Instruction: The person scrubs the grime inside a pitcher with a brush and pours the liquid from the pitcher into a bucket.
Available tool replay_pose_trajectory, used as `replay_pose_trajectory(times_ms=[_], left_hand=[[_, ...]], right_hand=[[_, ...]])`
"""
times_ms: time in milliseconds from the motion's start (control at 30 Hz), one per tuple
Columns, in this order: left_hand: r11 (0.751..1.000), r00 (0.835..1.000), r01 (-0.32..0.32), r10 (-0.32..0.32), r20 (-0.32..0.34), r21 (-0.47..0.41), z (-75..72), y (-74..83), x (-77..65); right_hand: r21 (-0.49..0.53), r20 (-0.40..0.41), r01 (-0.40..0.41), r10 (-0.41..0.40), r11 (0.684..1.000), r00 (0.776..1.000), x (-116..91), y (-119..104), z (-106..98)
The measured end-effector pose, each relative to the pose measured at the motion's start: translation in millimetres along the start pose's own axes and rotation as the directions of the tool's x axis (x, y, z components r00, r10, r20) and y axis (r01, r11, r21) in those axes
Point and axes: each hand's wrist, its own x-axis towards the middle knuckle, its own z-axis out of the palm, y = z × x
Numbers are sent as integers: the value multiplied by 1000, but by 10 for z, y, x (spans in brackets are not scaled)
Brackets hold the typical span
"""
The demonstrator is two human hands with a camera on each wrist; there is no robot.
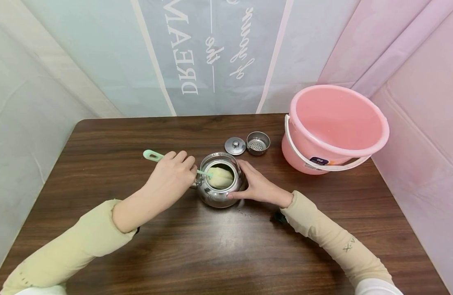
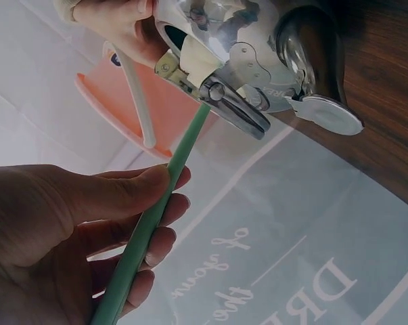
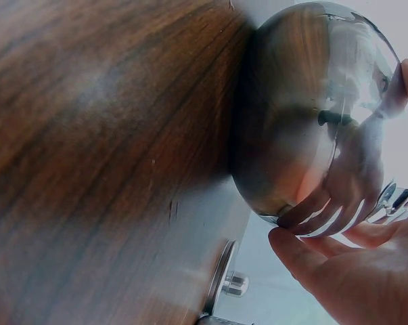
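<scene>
A shiny steel teapot stands upright on the table, its mouth uncovered. My left hand grips the light green handle of a sponge brush, thumb on one side and fingers on the other. The brush's pale yellow sponge head sits inside the teapot's mouth; its lower part is hidden. My right hand holds the teapot's body from the right, thumb at the near side and fingers round the far side. In the left wrist view the teapot's spout shows with a small flap at its end.
Behind the teapot lie its round metal lid and a perforated metal strainer. A pink bucket with a white handle stands at the back right. A small dark object lies by the right sleeve. A printed curtain hangs behind the wooden table.
</scene>
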Motion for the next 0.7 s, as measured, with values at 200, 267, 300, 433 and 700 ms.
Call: replay_pose_trajectory(times_ms=[200,267,300,433,700], left_hand=[[1000,1000,-3,3,15,-1,-25,2,-5],[1000,1000,-3,3,17,-6,-34,0,-6],[1000,1000,-4,4,17,-8,-36,0,-6],[1000,1000,-7,7,18,-19,-42,4,-9],[999,1000,-10,11,14,-36,-41,21,-8]], right_hand=[[-1,-3,-5,5,1000,1000,-2,-1,2],[-2,-3,-5,5,1000,1000,-1,-2,1],[-3,-3,-4,4,1000,1000,0,-2,1],[-3,0,-3,3,1000,1000,1,-6,-1],[-3,0,-6,6,1000,1000,-3,-16,-7]])
